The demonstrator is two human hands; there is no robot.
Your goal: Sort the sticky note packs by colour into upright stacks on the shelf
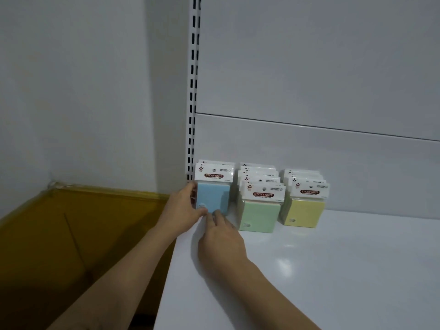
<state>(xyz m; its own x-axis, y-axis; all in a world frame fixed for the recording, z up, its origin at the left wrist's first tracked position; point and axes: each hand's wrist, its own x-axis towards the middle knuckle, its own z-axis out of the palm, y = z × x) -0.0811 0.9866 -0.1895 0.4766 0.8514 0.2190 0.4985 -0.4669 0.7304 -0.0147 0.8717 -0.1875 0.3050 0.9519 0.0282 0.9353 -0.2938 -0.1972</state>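
Observation:
Three upright rows of sticky note packs stand at the back left of the white shelf [309, 270]. The blue packs [213, 196] are leftmost, the green packs [259, 215] in the middle, the yellow packs [303, 211] on the right. My left hand [183, 208] grips the left side of the front blue pack, thumb on its lower front. The fingertips of my right hand [221, 236] touch that pack's bottom edge. Packs behind the front ones show only their white header cards.
A slotted white upright [192, 91] runs up the back panel just left of the blue packs. Below and left of the shelf lies a yellow-brown bin or box [71, 234]. The shelf's left edge is close under my hands.

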